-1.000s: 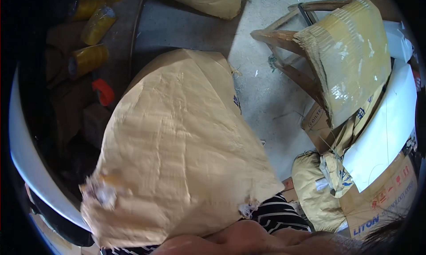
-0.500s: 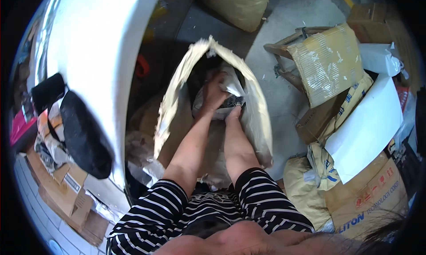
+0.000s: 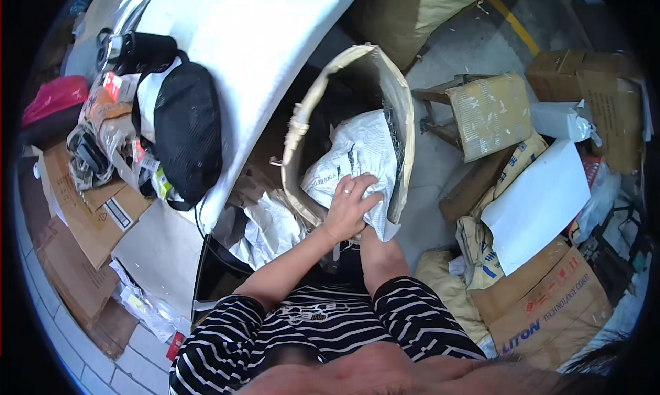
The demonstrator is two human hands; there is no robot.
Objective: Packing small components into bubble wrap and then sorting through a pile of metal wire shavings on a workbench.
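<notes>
A large tan paper sack [image 3: 294,147] stands before me, its torn mouth wide and its inside whitish. Within it sits a white printed plastic bag [image 3: 364,144], with dark, stringy-looking material showing along its right side. My left hand [image 3: 352,206] lies across the bag's near part, fingers spread and slightly bent, a ring on one of them. My right forearm [image 3: 381,257] reaches in at the sack's near edge. The right hand itself is hidden under the white bag's near corner, so its fingers do not show.
Left stands a white-covered surface [image 3: 254,44] with a black pouch [image 3: 187,130] and a black flask [image 3: 141,52]. Crumpled silvery plastic [image 3: 269,230] lies beside the sack. To the right are a cardboard-topped stool [image 3: 489,116], a white sheet [image 3: 540,206] and a flattened carton [image 3: 550,305].
The white bag has come up nearer the sack's mouth and toward me. My hands have drawn back from deep inside. The view has swung, shifting the sack rightward and changing its tilt.
</notes>
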